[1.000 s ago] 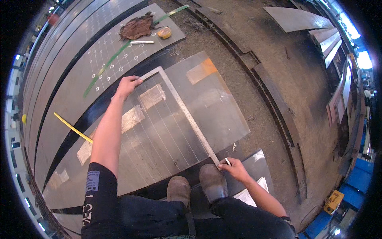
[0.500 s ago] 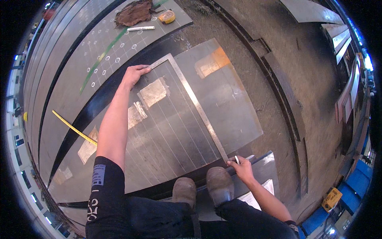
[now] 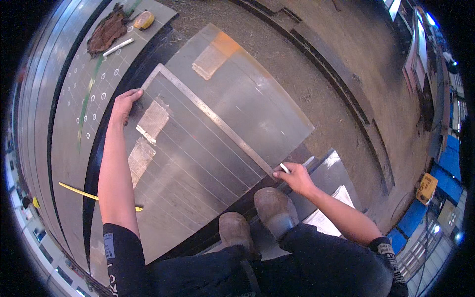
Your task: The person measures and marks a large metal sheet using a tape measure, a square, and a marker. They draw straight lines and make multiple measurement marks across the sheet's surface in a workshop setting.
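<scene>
A flat L-shaped steel square (image 3: 213,116) lies across a grey metal plate (image 3: 208,163) scored with several pale parallel lines. At the far left, my left hand (image 3: 126,105) has its fingers closed at the tip of the square's short leg. My right hand (image 3: 295,178) pinches the near end of the long leg and also holds a white marker (image 3: 285,168). Patches of worn tan tape (image 3: 153,120) stick to the plate beside my left forearm. A larger tape patch (image 3: 210,62) sits near its orange-stained far corner.
On the neighbouring plate (image 3: 74,106) at left are a brown rag (image 3: 108,30), a yellow tape measure (image 3: 144,20) and a white stick-like marker (image 3: 118,47). A yellow measuring strip (image 3: 79,190) passes under my left forearm. Papers (image 3: 330,213) lie by my right boot (image 3: 274,210).
My view has turned, so the plate and square appear farther left and rotated. Both hands remain at the square's two ends. More of the yellow strip shows past my left forearm.
</scene>
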Demonstrator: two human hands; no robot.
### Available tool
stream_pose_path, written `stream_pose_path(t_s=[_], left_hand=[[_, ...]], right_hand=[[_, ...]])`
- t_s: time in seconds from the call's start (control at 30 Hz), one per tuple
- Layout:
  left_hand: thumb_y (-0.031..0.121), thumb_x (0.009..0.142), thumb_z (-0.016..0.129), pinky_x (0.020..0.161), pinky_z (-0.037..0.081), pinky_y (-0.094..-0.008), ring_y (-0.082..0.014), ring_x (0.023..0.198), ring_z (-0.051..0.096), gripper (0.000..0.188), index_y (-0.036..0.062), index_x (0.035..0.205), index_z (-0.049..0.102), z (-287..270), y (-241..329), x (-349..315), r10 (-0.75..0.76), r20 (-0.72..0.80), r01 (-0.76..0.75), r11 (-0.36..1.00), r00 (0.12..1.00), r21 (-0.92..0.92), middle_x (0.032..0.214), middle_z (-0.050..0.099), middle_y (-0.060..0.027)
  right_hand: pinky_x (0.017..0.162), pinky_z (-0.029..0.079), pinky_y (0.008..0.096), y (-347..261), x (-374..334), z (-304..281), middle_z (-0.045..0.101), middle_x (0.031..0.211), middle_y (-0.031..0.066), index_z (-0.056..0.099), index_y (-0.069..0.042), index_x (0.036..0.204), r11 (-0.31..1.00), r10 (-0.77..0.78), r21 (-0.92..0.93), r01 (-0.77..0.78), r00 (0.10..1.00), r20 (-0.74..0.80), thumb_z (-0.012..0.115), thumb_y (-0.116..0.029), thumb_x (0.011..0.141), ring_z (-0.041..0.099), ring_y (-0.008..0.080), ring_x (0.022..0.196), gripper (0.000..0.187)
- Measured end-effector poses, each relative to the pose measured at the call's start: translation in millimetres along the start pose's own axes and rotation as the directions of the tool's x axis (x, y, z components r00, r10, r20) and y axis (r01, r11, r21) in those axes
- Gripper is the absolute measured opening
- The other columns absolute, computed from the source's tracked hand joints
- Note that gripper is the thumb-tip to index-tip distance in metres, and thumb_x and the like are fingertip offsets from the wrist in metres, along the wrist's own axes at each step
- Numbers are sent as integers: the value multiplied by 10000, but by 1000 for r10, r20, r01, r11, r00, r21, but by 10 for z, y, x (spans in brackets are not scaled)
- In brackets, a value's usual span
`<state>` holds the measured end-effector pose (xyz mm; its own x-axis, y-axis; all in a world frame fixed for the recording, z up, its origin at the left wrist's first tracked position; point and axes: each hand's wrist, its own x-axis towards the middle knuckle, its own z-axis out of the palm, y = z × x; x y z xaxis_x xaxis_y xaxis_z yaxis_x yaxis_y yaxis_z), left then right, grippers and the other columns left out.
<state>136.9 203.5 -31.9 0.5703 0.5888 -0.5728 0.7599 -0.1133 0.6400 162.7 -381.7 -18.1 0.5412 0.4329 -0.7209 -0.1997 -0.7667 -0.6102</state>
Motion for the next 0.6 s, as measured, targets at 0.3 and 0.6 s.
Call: stream_pose_path(t_s=[0.3,0.6], left_hand=[[353,894,732,1029,412,-365,-239,1188,597,461,84,1268,705,124,103,222,20,45,-20,1000,999,7,1237,691,-119],[377,891,745,1046,401,-365,-246,1204,591,500,84,1292,690,225,279,240,25,21,-26,998,999,51,1249,688,-111]], right_hand=[[728,516,359,-21,17,-132,728,812,120,750,-41,991,996,24,85,-15,994,-103,724,-247,884,682,191,762,234],[734,517,364,72,85,-246,732,832,132,748,-37,993,997,11,82,-1,991,-132,719,-265,882,682,207,760,255]])
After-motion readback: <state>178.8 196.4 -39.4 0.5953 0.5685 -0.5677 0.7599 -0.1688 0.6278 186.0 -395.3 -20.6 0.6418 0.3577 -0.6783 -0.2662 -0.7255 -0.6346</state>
